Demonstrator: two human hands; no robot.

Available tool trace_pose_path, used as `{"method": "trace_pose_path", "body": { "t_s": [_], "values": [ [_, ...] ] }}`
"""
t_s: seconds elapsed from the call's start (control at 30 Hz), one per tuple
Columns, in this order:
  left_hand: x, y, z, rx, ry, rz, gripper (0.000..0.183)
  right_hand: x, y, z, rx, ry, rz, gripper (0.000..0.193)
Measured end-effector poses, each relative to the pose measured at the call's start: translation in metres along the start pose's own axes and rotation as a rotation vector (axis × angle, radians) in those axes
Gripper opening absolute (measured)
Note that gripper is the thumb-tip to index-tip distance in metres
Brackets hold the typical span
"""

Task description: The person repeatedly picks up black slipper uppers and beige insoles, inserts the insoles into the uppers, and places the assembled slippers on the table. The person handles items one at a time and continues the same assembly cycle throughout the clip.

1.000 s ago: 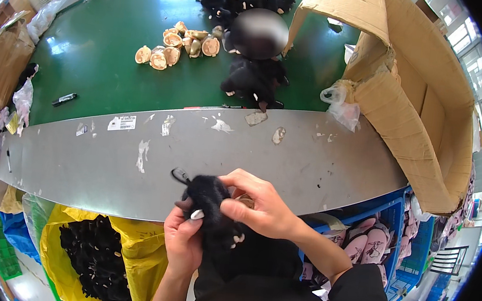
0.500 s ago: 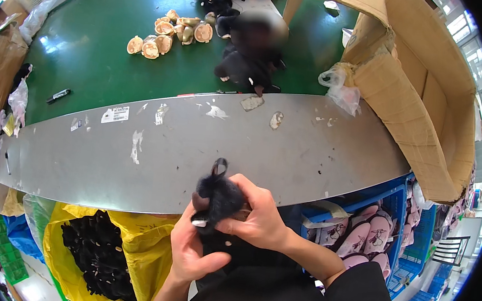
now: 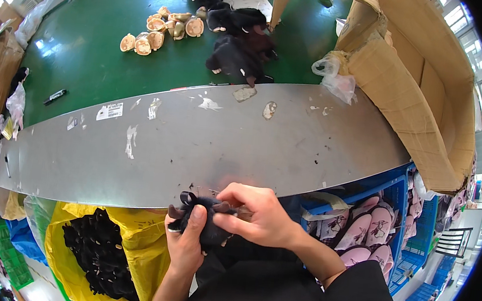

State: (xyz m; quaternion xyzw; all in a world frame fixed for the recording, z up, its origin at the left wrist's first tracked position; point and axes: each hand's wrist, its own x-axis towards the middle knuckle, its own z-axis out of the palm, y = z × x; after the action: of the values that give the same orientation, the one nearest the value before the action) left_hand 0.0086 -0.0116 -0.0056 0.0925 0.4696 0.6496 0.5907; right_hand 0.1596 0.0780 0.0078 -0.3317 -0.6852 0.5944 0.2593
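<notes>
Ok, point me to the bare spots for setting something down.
Green tabletop: between the black marker and the cream molded pieces. Grey strip: between the pale blotches and the right hand, apart from small dark specks. Crowded: the back middle, heaped with black plush toys, and the right end, taken by the cardboard box.

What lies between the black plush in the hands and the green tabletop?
In the head view, a grey metal strip with whitish patches lies between the black plush and green tabletop.
</notes>
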Motion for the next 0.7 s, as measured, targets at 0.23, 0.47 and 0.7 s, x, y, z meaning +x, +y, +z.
{"method": "trace_pose_path", "body": {
  "t_s": [0.23,0.47,0.7],
  "values": [
    [-0.018,-0.002,-0.022,0.380,-0.237,0.111,0.051,-0.003,0.007,0.016,-0.278,0.221,-0.346,0.011],
    [-0.021,-0.007,-0.010,0.163,-0.248,-0.052,0.072,-0.003,0.009,0.013,-0.580,0.373,-0.409,0.017],
    [-0.018,-0.012,-0.014,0.142,-0.303,-0.067,0.070,0.000,0.009,0.009,-0.535,0.452,-0.459,0.019]
  ]
}}
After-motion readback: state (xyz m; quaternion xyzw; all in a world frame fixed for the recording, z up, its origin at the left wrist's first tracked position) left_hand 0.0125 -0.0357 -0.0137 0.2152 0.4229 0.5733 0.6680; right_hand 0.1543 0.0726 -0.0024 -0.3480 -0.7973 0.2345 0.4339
